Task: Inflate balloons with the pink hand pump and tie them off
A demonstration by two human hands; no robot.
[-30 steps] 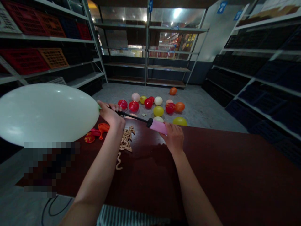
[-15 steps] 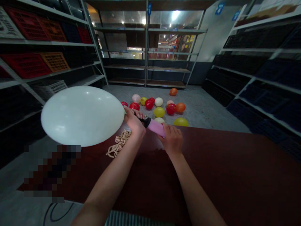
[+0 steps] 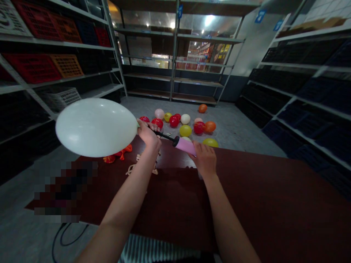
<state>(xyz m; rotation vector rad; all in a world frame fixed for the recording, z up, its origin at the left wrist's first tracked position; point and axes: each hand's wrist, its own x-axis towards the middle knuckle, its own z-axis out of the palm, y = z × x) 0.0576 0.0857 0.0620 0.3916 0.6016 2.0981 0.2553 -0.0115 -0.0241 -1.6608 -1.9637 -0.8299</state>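
A large white balloon (image 3: 95, 126), blown up wide, hangs left of my left hand (image 3: 148, 134). That hand is closed round the balloon's neck and the near end of a hand pump (image 3: 184, 145); the fingers hide where neck and nozzle meet. My right hand (image 3: 205, 157) grips the pump's pink barrel. A thin black rod of the pump shows between the two hands. Beneath my left wrist, beige cord-like strands (image 3: 132, 169) lie on the table. Limp orange-red balloons (image 3: 126, 150) lie under the white balloon.
Dark red table (image 3: 260, 193) spans the front. Several blown-up balloons, among them a yellow balloon (image 3: 185, 130) and an orange balloon (image 3: 210, 126), lie on the floor beyond it. Shelves with crates (image 3: 65, 65) stand left; more racks stand behind and right. A black cable (image 3: 56, 237) hangs lower left.
My hands have moved apart, drawing the black rod out of the pink barrel. The white balloon has shifted slightly within view, and the limp orange-red balloons now show below it.
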